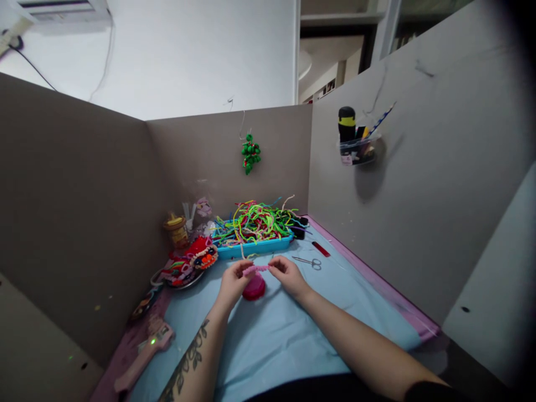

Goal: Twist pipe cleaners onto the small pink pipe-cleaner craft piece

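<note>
Between my two hands a short pink pipe cleaner is held level, its surface fuzzy and bumpy. My left hand pinches one end with thumb and fingers. At the other end, the thumb and index finger of my right hand close on the tip. Just below sits a round dark-pink piece on the blue cloth, partly behind my left fingers; its kind is unclear. Small scissors lie to the right of my right hand.
A blue tray heaped with colourful pipe cleaners stands behind my hands. A bowl of finished pieces sits left, a pink glue gun front left. A red strip lies right. Grey partitions enclose the table.
</note>
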Motion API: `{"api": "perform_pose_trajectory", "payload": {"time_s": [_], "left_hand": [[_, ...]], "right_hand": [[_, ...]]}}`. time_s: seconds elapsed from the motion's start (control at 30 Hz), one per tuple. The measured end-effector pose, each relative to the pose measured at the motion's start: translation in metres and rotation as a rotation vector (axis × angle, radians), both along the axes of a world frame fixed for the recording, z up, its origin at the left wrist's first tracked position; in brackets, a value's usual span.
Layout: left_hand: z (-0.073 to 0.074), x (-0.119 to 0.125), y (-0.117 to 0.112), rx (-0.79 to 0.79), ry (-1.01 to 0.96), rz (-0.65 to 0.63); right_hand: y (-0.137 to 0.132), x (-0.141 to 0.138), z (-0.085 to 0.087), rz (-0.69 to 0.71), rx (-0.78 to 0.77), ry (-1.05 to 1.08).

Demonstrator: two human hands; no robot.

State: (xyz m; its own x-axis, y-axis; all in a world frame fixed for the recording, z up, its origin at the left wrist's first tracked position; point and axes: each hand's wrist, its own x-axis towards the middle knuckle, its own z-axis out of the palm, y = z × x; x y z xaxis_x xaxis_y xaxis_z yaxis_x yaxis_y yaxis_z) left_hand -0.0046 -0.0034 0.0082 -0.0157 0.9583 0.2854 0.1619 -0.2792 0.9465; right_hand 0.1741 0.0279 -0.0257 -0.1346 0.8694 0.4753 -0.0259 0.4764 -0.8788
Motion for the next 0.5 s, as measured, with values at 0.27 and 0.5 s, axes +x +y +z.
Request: {"api": "perform_pose_trajectory", "payload": {"time_s": [0.27,0.5], "left_hand": [[0.003,-0.001,-0.001,0.029,0.076,0.007],[0.011,-0.017,0.002,0.046,0.055,0.185]], "right_hand": [[0.002,0.002,0.003,-0.102,0.014,0.019],[0.008,0.008,0.003,-0.143,0.001,0.078]]}}
